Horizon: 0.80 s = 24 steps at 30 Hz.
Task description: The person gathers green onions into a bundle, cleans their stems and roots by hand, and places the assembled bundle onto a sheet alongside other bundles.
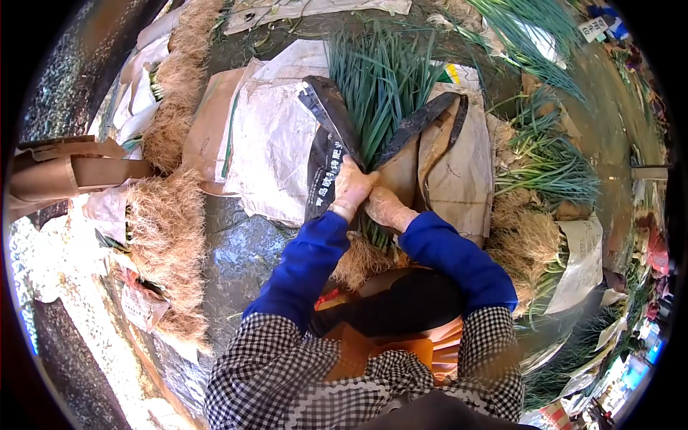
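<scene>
A large bundle of green onions (383, 86) lies in front of me, leaves pointing away and pale roots (360, 264) toward me. Around its middle, a black-edged paper wrapping sheet (331, 161) with white printed characters folds in from the left. From the right, the sheet's brown flap (398, 172) comes across. My left hand (352, 185) is closed on the sheet where the two sides meet over the stalks. Just below and touching it, my right hand (388, 208) is also closed on the sheet; its fingertips are partly hidden.
Flattened paper sacks (269, 136) lie under the bundle on the wet floor (236, 247). Wrapped bundles with tan roots (166, 244) line the left side. More green onions (552, 154) lie along the right. A sheet (315, 8) spreads at the far end.
</scene>
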Tool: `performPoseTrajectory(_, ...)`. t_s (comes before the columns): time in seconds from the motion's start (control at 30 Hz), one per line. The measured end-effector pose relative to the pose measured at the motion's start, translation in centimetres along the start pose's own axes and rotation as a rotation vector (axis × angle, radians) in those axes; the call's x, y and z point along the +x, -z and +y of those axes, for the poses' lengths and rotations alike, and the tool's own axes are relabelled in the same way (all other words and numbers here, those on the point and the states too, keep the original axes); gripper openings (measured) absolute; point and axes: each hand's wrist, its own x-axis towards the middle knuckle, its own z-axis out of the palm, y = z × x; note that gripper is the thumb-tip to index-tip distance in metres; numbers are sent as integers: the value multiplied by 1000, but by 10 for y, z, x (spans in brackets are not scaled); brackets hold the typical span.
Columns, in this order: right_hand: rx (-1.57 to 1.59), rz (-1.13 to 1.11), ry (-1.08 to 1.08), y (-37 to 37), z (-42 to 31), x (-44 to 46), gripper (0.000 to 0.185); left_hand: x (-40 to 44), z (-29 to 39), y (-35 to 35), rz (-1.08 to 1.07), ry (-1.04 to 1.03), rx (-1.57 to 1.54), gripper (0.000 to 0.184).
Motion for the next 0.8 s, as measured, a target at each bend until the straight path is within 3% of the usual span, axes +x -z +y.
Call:
performPoseTrajectory(0.07,32,-27,37,5,0,0,46,8,1,15,-92,32,39,76)
performPoseTrajectory(0.13,-246,180,204,23,17,-10,33,24,-43,7,-113,-89,-192,71)
performPoseTrajectory(0.2,-132,256,14,43,34,-28,39,11,-48,52,-283,-42,-765,62)
performPoseTrajectory(0.27,-311,550,213,69,59,-56,46,-4,-49,84,-63,-19,-517,59)
performPoseTrajectory(0.33,-324,626,37,85,108,-90,49,-1,-73,86,-85,-73,-827,60)
performPoseTrajectory(0.4,-415,517,-533,108,78,-102,51,5,-82,93,-79,-82,-716,58)
performPoseTrajectory(0.43,-961,866,-155,99,86,-102,49,4,-71,101,-122,-80,-730,59)
performPoseTrajectory(0.47,-950,760,-52,102,54,-101,45,2,-64,106,-167,-73,-742,59)
performPoseTrajectory(0.5,-932,655,52,98,14,-93,42,12,-75,101,-107,-150,-543,60)
performPoseTrajectory(0.53,-582,561,300,78,11,-79,35,7,-70,102,-103,-147,-541,60)
performPoseTrajectory(0.57,-636,129,192,61,-4,-68,36,0,-58,104,-49,-185,-454,58)
performPoseTrajectory(0.6,-640,-76,215,41,-10,-55,39,-2,-51,105,7,-228,-364,55)
performPoseTrajectory(0.67,-773,-155,316,6,2,-32,40,9,-70,100,-31,-161,-439,57)
performPoseTrajectory(0.8,-725,-178,185,1,6,-9,22,8,-72,92,-61,-138,-430,60)
